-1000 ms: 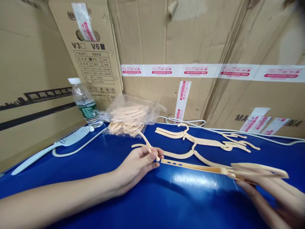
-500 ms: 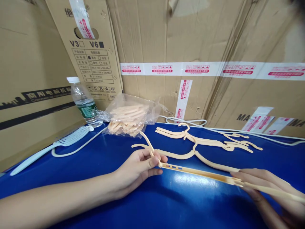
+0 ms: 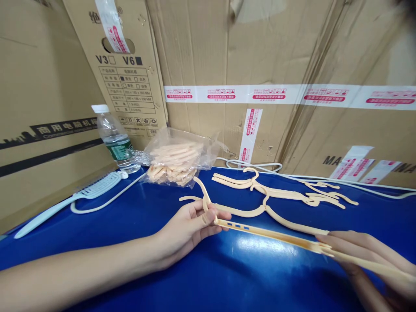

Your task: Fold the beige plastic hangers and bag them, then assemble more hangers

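Note:
A cream plastic folding hanger (image 3: 269,235) stretches between my two hands, low over the table, its hollow slotted side facing me. My left hand (image 3: 186,229) pinches its left end between thumb and fingers, where a curved piece sticks up. Around the hinged joint and the arm beyond it, the fingers of my right hand (image 3: 373,255) are closed; part of that hand is cut off by the frame edge. Just behind lies an opened cream hanger (image 3: 292,223) with its hook up. Farther back is another hanger (image 3: 282,193), beside several loose hook pieces (image 3: 329,199).
A clear bag (image 3: 177,162) of cream hanger parts rests at the back of the blue table (image 3: 146,281). Left of it stand a water bottle (image 3: 118,149) and a pale blue hairbrush (image 3: 97,186) lying flat. A white cable (image 3: 373,187) runs along the cardboard boxes (image 3: 201,52).
The curved piece at my left hand has tilted slightly to the right and more upright. The held hanger has shifted very little; everything else is still.

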### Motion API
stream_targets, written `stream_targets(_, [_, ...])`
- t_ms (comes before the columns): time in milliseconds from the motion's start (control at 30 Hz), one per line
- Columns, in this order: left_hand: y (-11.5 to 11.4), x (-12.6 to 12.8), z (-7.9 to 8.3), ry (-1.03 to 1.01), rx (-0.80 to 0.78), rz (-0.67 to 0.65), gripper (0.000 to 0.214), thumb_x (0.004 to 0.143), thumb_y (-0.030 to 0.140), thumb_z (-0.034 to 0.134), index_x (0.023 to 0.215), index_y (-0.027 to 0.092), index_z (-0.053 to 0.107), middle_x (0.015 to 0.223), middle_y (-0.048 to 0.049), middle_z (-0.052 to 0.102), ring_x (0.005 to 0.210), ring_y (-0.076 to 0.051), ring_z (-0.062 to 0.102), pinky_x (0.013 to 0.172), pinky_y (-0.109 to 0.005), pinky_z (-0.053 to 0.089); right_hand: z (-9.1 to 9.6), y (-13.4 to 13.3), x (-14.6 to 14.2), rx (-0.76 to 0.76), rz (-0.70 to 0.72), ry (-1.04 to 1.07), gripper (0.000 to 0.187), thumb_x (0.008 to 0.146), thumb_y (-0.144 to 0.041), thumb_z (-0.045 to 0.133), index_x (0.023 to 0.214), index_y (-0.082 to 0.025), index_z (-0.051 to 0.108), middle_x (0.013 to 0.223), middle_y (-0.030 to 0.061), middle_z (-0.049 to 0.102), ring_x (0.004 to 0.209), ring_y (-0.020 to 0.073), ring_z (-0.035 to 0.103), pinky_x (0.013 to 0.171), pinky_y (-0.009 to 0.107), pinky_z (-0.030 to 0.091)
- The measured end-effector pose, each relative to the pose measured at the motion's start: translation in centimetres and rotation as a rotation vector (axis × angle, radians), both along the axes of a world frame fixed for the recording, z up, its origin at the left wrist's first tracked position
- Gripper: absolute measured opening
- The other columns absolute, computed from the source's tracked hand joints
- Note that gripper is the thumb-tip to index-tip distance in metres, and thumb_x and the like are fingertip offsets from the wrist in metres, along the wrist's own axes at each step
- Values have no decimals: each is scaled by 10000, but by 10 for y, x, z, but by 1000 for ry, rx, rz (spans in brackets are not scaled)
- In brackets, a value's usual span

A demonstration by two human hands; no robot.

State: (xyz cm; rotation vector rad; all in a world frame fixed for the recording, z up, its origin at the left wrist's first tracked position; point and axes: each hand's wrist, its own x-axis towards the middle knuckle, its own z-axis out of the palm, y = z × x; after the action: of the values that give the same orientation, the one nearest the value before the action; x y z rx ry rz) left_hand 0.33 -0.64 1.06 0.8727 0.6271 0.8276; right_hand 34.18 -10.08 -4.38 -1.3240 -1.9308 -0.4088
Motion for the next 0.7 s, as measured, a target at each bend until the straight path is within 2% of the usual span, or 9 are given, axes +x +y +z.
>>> stream_targets(133, [1, 0, -1, 4, -2, 43, 210, 716, 286, 832, 776, 143, 690, 927, -37, 668, 776, -94, 566, 737, -215, 461, 4, 0, 5, -144, 22, -11, 286, 865, -331, 514, 1115, -323, 652, 1113, 64, 706, 1028, 295, 673, 881, 409, 558])
stream_targets(267, [2, -1, -1, 23, 0, 46, 203, 733, 295, 817, 778, 156, 675, 949, -33, 638, 825, -113, 529, 740, -232, 454, -2, 6, 14, -85, 48, 2, 228, 881, -316, 514, 1026, -327, 689, 1033, 48, 729, 947, 276, 700, 813, 371, 572])
stream_targets(367, [1, -1, 1, 31, -3, 29, 207, 731, 308, 816, 770, 161, 677, 933, -34, 632, 869, -136, 529, 758, -254, 458, -6, 10, 18, -57, 91, -1, 261, 878, -334, 523, 1082, -323, 685, 1063, 45, 722, 956, 275, 699, 803, 363, 574])
stream_targets(567, [1, -1, 2, 36, 17, -6, 205, 754, 332, 793, 807, 165, 687, 939, -32, 629, 846, -141, 555, 761, -282, 476, -2, 9, 11, -46, 109, 22, 250, 873, -312, 509, 1032, -305, 702, 1096, 42, 705, 949, 262, 703, 804, 338, 580])
stream_targets(700, [1, -1, 0, 13, 62, -48, 170, 793, 313, 762, 812, 158, 694, 930, -33, 634, 845, -136, 573, 763, -267, 468, 4, 2, 3, -66, 110, -12, 321, 875, -315, 480, 1152, -338, 641, 1141, 29, 685, 1017, 276, 674, 840, 378, 556])
